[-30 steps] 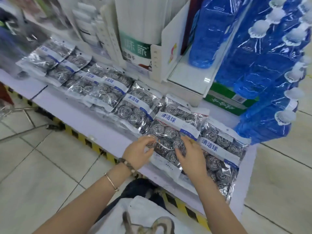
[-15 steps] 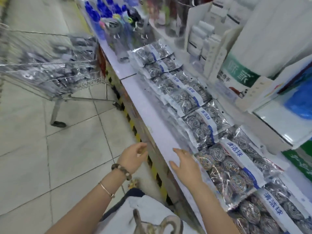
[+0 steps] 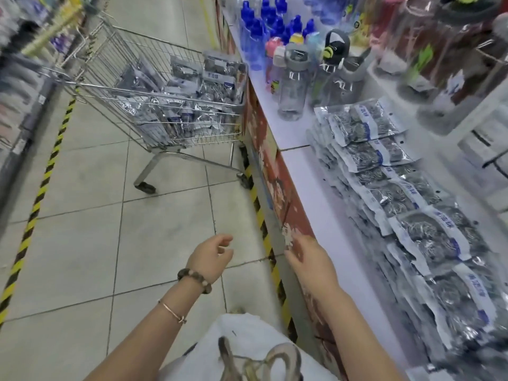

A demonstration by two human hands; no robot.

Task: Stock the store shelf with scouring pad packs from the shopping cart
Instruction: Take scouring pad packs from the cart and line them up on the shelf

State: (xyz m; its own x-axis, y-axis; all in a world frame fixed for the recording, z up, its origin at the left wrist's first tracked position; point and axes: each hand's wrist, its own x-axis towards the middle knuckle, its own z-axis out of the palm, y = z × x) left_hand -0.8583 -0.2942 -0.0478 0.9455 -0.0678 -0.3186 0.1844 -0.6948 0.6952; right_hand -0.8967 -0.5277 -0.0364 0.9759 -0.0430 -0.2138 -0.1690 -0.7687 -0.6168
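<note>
1. Hands: both are empty from what I see. My left hand [image 3: 211,257] hangs over the floor tiles [image 3: 110,215], fingers loosely curled around nothing.
2. My right hand [image 3: 308,257] is motion-blurred, with fingers stretched forward and nothing held. It sits in front of the red front panel [image 3: 277,188] of the shelf [image 3: 310,188]. I can't tell if it touches the panel.
3. Wrist: bead bracelet [image 3: 195,279] and thin bangle [image 3: 171,312] on the left arm.
4. Scouring pad packs [image 3: 398,188]: an overlapping row lies flat on the white shelf top, toward its back. It runs from the near right of frame up to the clear bottles [image 3: 291,86]. The front strip of the shelf is bare.
5. Shopping cart [image 3: 115,59]: a wire cart stands in the aisle ahead of me, its right side just beside the shelf front. More packs in the cart [image 3: 192,105] are heaped loosely. Both hands are well apart from it.
6. Blue bottles [image 3: 258,26] stand further back on the shelf, behind the clear ones.
7. Hazard tape [image 3: 258,207], yellow and black, runs along the floor at the shelf base.
</note>
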